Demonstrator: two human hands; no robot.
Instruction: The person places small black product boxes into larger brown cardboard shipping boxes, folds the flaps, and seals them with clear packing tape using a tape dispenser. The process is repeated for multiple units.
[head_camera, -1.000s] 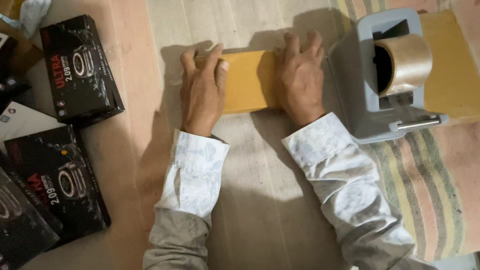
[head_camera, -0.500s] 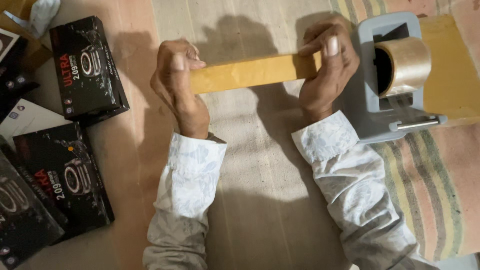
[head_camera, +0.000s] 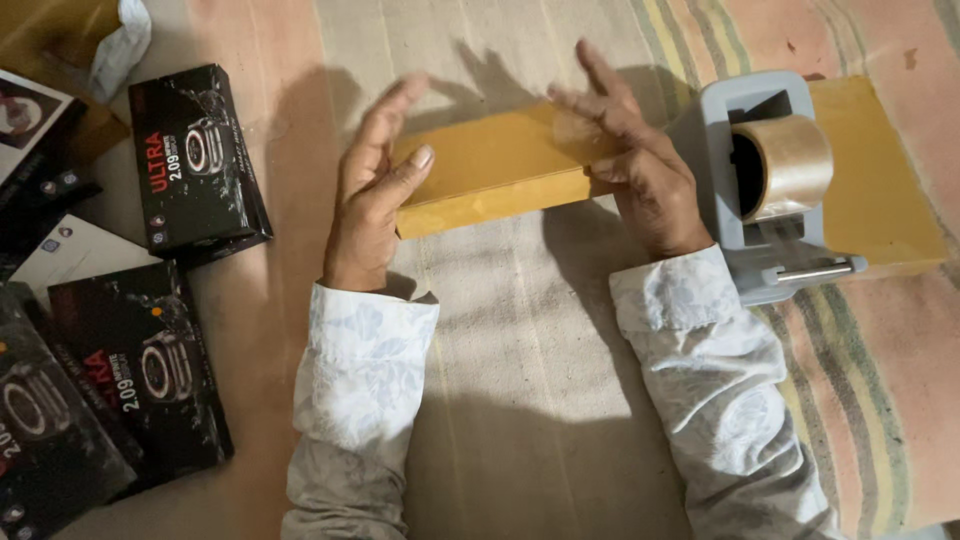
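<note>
surface: striped cloth (head_camera: 520, 330)
left hand (head_camera: 368, 205): fingers apart, thumb on box (head_camera: 500, 165)
right hand (head_camera: 640, 165): fingers apart, flat on box, beside tape dispenser (head_camera: 765, 190)
risk: loose hold, box may slip

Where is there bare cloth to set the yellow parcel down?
Bare cloth lies between the two sleeves, below the yellow parcel, and along the top edge above it. Black boxes crowd the left; the tape dispenser fills the right.

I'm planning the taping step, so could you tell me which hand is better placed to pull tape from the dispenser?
Probably the right hand: it rests on the brown parcel's end right beside the grey tape dispenser, while the left hand holds the far end.
</note>
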